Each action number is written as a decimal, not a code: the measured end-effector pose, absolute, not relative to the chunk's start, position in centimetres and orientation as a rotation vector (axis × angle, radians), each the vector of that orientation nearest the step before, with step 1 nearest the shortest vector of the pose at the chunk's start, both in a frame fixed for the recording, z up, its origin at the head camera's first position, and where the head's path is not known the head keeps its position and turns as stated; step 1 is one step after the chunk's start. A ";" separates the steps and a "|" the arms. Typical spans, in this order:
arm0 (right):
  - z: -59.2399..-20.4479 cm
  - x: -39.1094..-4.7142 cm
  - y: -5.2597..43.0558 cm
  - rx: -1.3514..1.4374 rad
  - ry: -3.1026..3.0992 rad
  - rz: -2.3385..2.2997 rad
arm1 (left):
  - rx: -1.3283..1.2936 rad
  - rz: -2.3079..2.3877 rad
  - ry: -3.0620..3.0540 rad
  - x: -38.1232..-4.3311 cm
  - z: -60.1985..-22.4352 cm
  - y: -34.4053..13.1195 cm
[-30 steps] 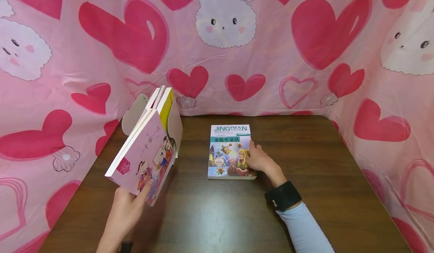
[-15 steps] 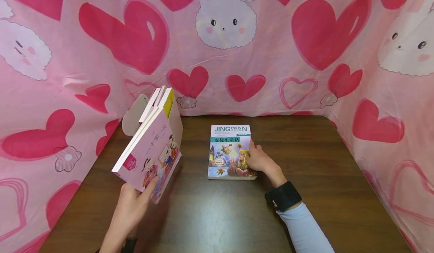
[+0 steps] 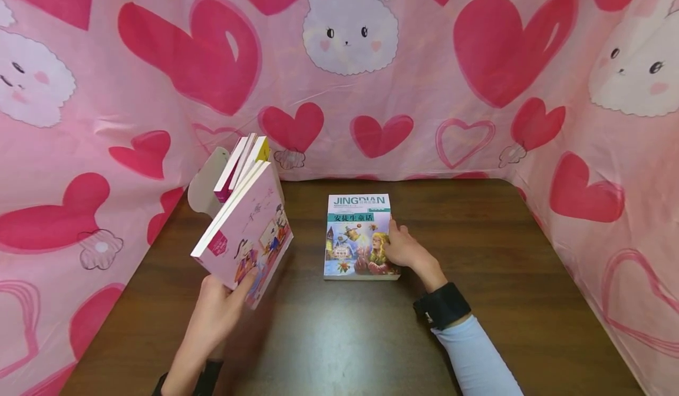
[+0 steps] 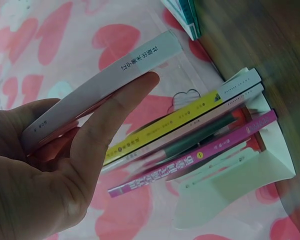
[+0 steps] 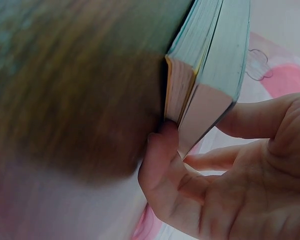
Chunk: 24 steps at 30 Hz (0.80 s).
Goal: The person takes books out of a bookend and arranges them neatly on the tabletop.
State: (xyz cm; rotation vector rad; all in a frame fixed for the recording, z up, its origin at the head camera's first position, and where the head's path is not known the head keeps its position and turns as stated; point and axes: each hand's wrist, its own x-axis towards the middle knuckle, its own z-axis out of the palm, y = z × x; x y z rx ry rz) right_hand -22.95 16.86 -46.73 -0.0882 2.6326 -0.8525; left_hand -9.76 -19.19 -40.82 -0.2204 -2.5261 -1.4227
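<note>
Pink book [image 3: 251, 228] shifted right, left hand [image 3: 214, 310] clamped on it: thumb in front, other fingers hidden in head view. Book part-covers upright books [image 3: 231, 166]. Right hand [image 3: 407, 250] grips flat book stack [image 3: 356, 237] on table [image 3: 477, 237], fingertips unclear.

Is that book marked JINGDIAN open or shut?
Shut: the JINGDIAN book lies with its front cover up, flat over the pages, the right hand at its edge.
</note>
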 end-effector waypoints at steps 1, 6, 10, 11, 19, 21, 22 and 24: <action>-46.7 -23.0 16.8 -0.086 2.633 -0.851 | -0.231 -1.426 -2.521 -9.8 -40.8 -19.2; -46.6 -23.0 16.9 -0.084 2.629 -0.851 | -0.259 -1.422 -2.497 -10.2 -41.0 -18.9; -46.5 -23.0 16.9 -0.092 2.636 -0.856 | -0.255 -1.433 -2.499 -10.5 -41.2 -18.7; -46.5 -23.0 16.9 -0.102 2.644 -0.856 | -0.256 -1.430 -2.501 -10.6 -41.2 -18.7; -47.0 -22.8 16.9 -0.139 2.672 -0.874 | -0.268 -1.454 -2.503 -11.1 -41.3 -18.4; -47.1 -22.8 16.9 -0.132 2.669 -0.872 | -0.259 -1.461 -2.506 -11.3 -41.4 -18.4; -47.1 -22.8 16.9 -0.129 2.667 -0.869 | -0.257 -1.464 -2.503 -11.3 -41.4 -18.4; -47.1 -22.8 16.9 -0.123 2.668 -0.863 | -0.258 -1.468 -2.496 -11.5 -41.5 -18.3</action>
